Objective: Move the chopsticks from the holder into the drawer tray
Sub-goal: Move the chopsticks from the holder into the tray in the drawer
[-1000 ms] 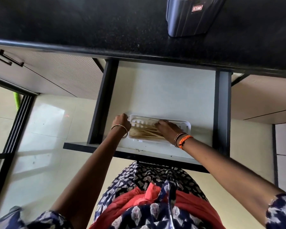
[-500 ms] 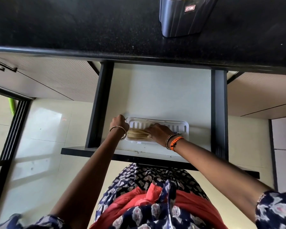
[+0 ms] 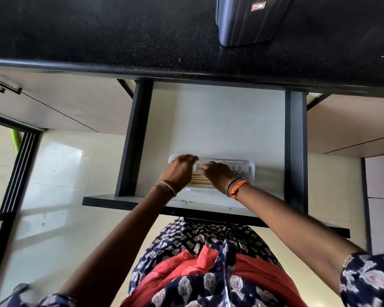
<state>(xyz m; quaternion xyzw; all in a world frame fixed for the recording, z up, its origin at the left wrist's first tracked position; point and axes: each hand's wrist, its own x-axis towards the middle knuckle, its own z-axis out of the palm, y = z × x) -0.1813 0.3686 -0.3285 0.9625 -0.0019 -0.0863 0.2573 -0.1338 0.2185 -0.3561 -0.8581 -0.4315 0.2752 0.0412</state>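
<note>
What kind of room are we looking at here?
Most likely a home kitchen: a dark stone countertop, an open drawer under it with chopsticks in a white tray, and a tiled floor.

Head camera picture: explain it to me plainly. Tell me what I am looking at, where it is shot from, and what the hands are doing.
There is no machine here, only a person wearing a camera on the head, which looks forward and down. At the top is a dark counter with a dark holder standing on it. Below it an open drawer holds a white tray with wooden chopsticks lying flat in it. Both hands are over the tray. The left hand is blurred, so its grip cannot be told. The right hand has curled fingers on the chopsticks, apparently arranging them.
</note>
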